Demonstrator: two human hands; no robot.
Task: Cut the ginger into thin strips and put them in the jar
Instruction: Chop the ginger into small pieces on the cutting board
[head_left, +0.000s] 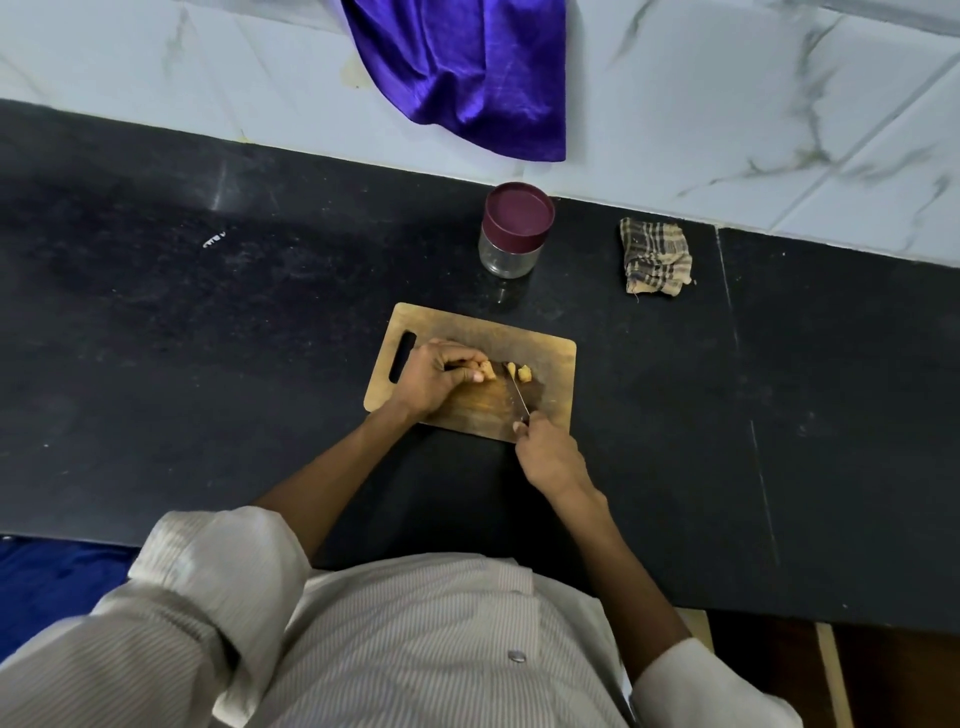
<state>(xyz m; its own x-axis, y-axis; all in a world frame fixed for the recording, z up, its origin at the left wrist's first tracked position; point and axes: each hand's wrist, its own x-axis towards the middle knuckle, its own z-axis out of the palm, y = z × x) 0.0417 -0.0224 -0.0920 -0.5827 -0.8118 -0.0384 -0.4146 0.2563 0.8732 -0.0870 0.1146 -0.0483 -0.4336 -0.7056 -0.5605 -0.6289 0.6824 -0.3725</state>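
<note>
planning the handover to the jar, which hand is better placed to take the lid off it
Left, likely. The right hand grips the knife, while the left hand only holds the ginger on the board. The jar stands beyond the board with its lid on, about equally far from both.

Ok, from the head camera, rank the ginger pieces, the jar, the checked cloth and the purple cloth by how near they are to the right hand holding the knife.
1. Ginger pieces: on the board, just beyond the right hand.
2. Jar: behind the board.
3. Checked cloth: far right.
4. Purple cloth: on the wall.
</note>
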